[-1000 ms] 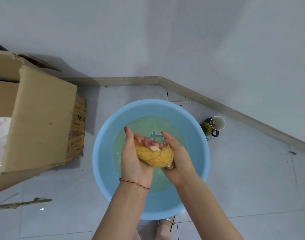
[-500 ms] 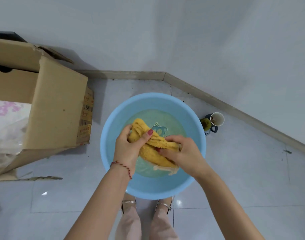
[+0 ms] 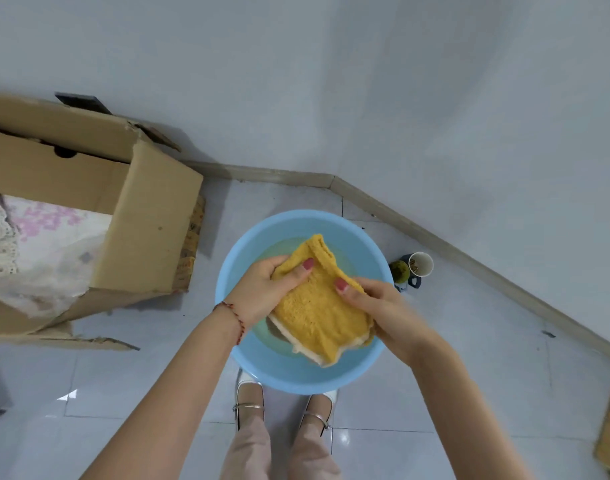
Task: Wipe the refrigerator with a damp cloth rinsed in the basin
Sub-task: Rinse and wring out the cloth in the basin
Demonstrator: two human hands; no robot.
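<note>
Judging progress: approx. early stage, rinse likely done, fridge not in view, wiping left to do. Basin (image 3: 248,362), blue, w/ water, sits on floor by your feet. Cloth (image 3: 319,313), yellow, spread above basin. Left hand (image 3: 267,292) and right hand (image 3: 383,310) each pinch a top edge w/ thumb.

Pale walls (image 3: 365,81) meet at a corner above glossy white floor tiles (image 3: 469,375); left of the corner stands an open cardboard box (image 3: 151,220).
</note>
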